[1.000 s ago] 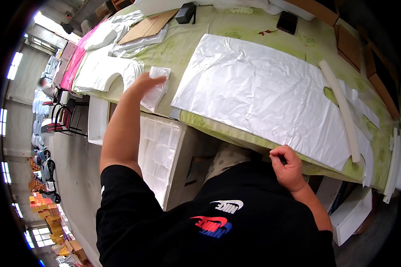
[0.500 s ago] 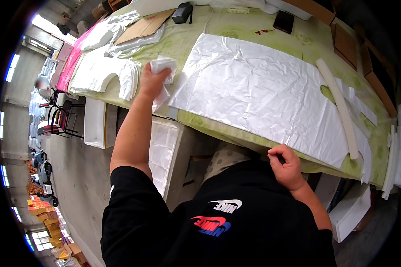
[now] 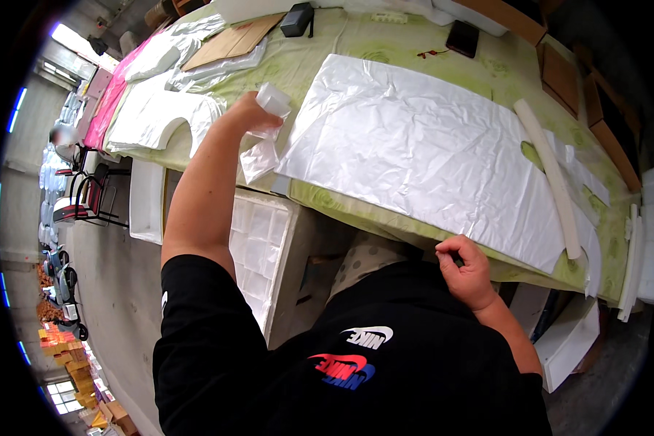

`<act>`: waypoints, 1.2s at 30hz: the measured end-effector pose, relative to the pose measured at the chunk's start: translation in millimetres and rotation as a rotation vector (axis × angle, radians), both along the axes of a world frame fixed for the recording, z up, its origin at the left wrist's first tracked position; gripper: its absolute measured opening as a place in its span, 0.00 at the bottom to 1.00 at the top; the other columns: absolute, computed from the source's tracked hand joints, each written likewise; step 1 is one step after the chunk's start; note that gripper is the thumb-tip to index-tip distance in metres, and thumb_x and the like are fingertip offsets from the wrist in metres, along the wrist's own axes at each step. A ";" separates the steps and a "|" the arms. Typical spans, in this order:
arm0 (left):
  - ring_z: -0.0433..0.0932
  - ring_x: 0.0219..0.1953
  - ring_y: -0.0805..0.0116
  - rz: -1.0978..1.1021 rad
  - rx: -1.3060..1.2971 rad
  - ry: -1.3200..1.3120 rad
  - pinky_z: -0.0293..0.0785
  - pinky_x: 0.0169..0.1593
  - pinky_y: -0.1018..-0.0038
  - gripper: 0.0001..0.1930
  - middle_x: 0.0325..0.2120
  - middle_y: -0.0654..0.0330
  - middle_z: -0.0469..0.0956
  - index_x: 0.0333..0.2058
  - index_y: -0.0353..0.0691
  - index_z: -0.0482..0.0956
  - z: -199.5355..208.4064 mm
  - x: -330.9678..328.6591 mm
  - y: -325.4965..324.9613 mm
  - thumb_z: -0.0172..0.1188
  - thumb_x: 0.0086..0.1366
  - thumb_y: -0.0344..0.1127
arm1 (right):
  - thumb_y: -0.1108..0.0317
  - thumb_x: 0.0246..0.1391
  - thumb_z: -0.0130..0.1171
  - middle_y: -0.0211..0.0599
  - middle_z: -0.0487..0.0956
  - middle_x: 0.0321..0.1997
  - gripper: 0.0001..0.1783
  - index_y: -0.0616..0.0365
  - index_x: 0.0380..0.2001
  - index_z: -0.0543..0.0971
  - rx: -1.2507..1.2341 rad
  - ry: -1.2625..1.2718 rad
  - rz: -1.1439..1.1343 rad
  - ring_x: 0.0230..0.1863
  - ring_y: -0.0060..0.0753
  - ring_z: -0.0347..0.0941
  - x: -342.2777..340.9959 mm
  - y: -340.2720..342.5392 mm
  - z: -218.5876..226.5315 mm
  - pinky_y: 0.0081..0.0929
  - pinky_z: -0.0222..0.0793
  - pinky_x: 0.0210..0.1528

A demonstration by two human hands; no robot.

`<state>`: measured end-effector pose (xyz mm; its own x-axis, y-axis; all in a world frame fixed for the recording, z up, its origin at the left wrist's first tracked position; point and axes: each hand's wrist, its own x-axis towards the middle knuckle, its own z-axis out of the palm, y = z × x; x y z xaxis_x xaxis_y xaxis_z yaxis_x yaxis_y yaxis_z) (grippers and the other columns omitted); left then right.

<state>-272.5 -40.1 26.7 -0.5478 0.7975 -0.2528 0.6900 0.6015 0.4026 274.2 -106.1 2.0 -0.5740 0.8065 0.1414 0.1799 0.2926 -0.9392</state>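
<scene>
My left hand [image 3: 256, 115] reaches over the table's near edge, its fingers closed round a folded white plastic bag [image 3: 260, 160]. One folded end of the bag sticks up past the fingers; the other hangs below them. My right hand [image 3: 469, 272] rests in front of my body by the table edge, fingers curled into a loose fist, and nothing shows in it. Between the hands a stack of large white plastic bags [image 3: 407, 152] lies flat and wrinkled on the table. A pale tube [image 3: 552, 182] lies across its right end, beside a cut-out handle hole.
More white bags [image 3: 145, 123] lie at the left, near a flat piece of cardboard [image 3: 232, 42]. A black device [image 3: 296, 20] and a phone [image 3: 462, 38] are at the back. Below the table stands a white bin [image 3: 258, 240] with folded packets. Cardboard boxes [image 3: 618, 123] line the right.
My left hand has turned and shifted slightly, and the folded bag in it now shows more of its lower end. The view has swung a little. My right hand stays in place.
</scene>
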 end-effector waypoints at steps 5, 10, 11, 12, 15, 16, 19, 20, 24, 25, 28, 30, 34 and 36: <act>0.83 0.49 0.62 0.044 0.364 -0.333 0.78 0.54 0.66 0.36 0.48 0.52 0.83 0.57 0.35 0.73 34.2 60.1 -6.5 0.79 0.51 0.36 | 0.79 0.56 0.62 0.35 0.79 0.35 0.10 0.60 0.41 0.79 -0.024 0.013 -0.003 0.34 0.27 0.75 0.3 2.5 14.7 0.24 0.73 0.39; 0.80 0.49 0.68 -0.207 0.838 -0.591 0.79 0.53 0.69 0.33 0.45 0.58 0.82 0.56 0.36 0.71 17.9 158.7 -25.6 0.78 0.54 0.27 | 0.74 0.50 0.66 0.45 0.76 0.58 0.31 0.59 0.59 0.74 0.161 0.017 0.000 0.58 0.43 0.73 -41.6 36.9 33.6 0.35 0.70 0.60; 0.80 0.49 0.68 -0.228 0.881 -0.615 0.79 0.54 0.69 0.37 0.47 0.58 0.81 0.60 0.36 0.68 5.1 180.3 -26.9 0.78 0.53 0.26 | 0.72 0.49 0.67 0.49 0.70 0.66 0.40 0.58 0.67 0.67 0.182 -0.014 0.023 0.67 0.50 0.67 -52.3 46.3 35.7 0.39 0.64 0.68; 0.79 0.50 0.68 -0.271 0.920 -0.714 0.78 0.55 0.69 0.42 0.49 0.57 0.80 0.63 0.36 0.65 0.3 206.5 -30.8 0.79 0.52 0.26 | 0.71 0.49 0.68 0.51 0.66 0.69 0.47 0.58 0.72 0.60 0.221 -0.009 0.046 0.71 0.52 0.62 -62.7 54.4 31.2 0.40 0.59 0.73; 0.75 0.57 0.63 -0.421 0.834 -0.572 0.74 0.61 0.66 0.58 0.56 0.54 0.74 0.72 0.38 0.53 -23.4 248.6 -47.2 0.82 0.47 0.30 | 0.71 0.46 0.70 0.57 0.64 0.70 0.55 0.58 0.75 0.52 0.309 -0.046 0.062 0.71 0.58 0.61 -89.6 69.8 11.7 0.42 0.58 0.74; 0.76 0.57 0.61 -0.432 0.788 -0.646 0.73 0.61 0.65 0.59 0.56 0.52 0.74 0.73 0.38 0.53 -23.7 258.8 -53.5 0.83 0.46 0.32 | 0.71 0.47 0.69 0.57 0.64 0.70 0.55 0.59 0.75 0.51 0.269 -0.047 0.071 0.70 0.59 0.62 -95.7 71.7 3.9 0.42 0.58 0.73; 0.76 0.57 0.56 -0.494 0.824 -0.659 0.72 0.62 0.63 0.68 0.57 0.48 0.74 0.74 0.35 0.46 -38.4 268.2 -61.6 0.86 0.43 0.42 | 0.73 0.49 0.67 0.56 0.66 0.68 0.53 0.59 0.75 0.50 0.241 0.033 0.117 0.68 0.56 0.66 -102.0 65.3 -6.3 0.42 0.61 0.72; 0.76 0.58 0.55 -0.505 0.867 -0.674 0.71 0.63 0.62 0.69 0.57 0.48 0.74 0.75 0.35 0.44 -44.2 271.2 -62.4 0.86 0.43 0.44 | 0.74 0.50 0.67 0.55 0.67 0.68 0.53 0.59 0.75 0.50 0.245 0.074 0.136 0.67 0.55 0.67 -103.3 63.3 -8.6 0.42 0.62 0.71; 0.73 0.60 0.48 -0.573 0.958 -0.637 0.67 0.66 0.61 0.62 0.58 0.43 0.71 0.75 0.33 0.38 -53.0 276.2 -63.1 0.74 0.52 0.41 | 0.80 0.57 0.61 0.50 0.69 0.67 0.49 0.56 0.76 0.48 0.142 0.246 0.083 0.65 0.43 0.70 -110.8 55.3 -22.3 0.38 0.68 0.67; 0.72 0.61 0.47 -0.560 0.942 -0.689 0.67 0.67 0.62 0.58 0.58 0.42 0.70 0.75 0.32 0.39 -47.1 276.5 -63.6 0.67 0.52 0.35 | 0.81 0.59 0.59 0.48 0.70 0.66 0.48 0.55 0.76 0.47 0.093 0.261 0.055 0.64 0.40 0.71 -110.5 51.6 -15.4 0.36 0.70 0.66; 0.72 0.62 0.40 -0.445 0.958 -0.533 0.68 0.65 0.59 0.50 0.61 0.35 0.69 0.74 0.34 0.47 -49.1 281.8 -64.4 0.62 0.54 0.32 | 0.81 0.61 0.60 0.46 0.71 0.64 0.47 0.54 0.76 0.47 -0.122 0.274 -0.011 0.62 0.37 0.72 -107.9 49.3 -13.2 0.33 0.71 0.63; 0.73 0.58 0.48 -0.392 0.975 -0.551 0.69 0.63 0.62 0.46 0.56 0.40 0.71 0.74 0.35 0.51 -48.8 285.5 -65.3 0.59 0.56 0.28 | 0.81 0.61 0.59 0.45 0.72 0.63 0.47 0.53 0.77 0.46 -0.191 0.255 -0.008 0.61 0.37 0.73 -109.1 41.7 -3.1 0.33 0.71 0.63; 0.79 0.48 0.62 -0.243 0.922 -0.851 0.75 0.54 0.68 0.42 0.49 0.48 0.77 0.73 0.37 0.53 -32.4 286.4 -85.4 0.56 0.59 0.25 | 0.81 0.59 0.61 0.46 0.71 0.64 0.51 0.53 0.77 0.43 -0.265 0.286 0.044 0.61 0.36 0.72 -111.1 26.2 11.3 0.34 0.71 0.63; 0.78 0.42 0.69 -0.129 0.946 -1.017 0.77 0.49 0.71 0.40 0.44 0.52 0.78 0.73 0.38 0.54 -29.1 284.9 -105.1 0.54 0.61 0.22 | 0.80 0.58 0.63 0.46 0.70 0.64 0.53 0.52 0.78 0.42 -0.315 0.276 0.132 0.60 0.35 0.72 -107.5 15.1 26.5 0.34 0.71 0.62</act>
<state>12.4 -145.2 -2.5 -0.3620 0.9173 0.1659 -0.1184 -0.2218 0.9679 166.7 -91.0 28.5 -0.6500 0.7573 0.0625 -0.1103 -0.0127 -0.9938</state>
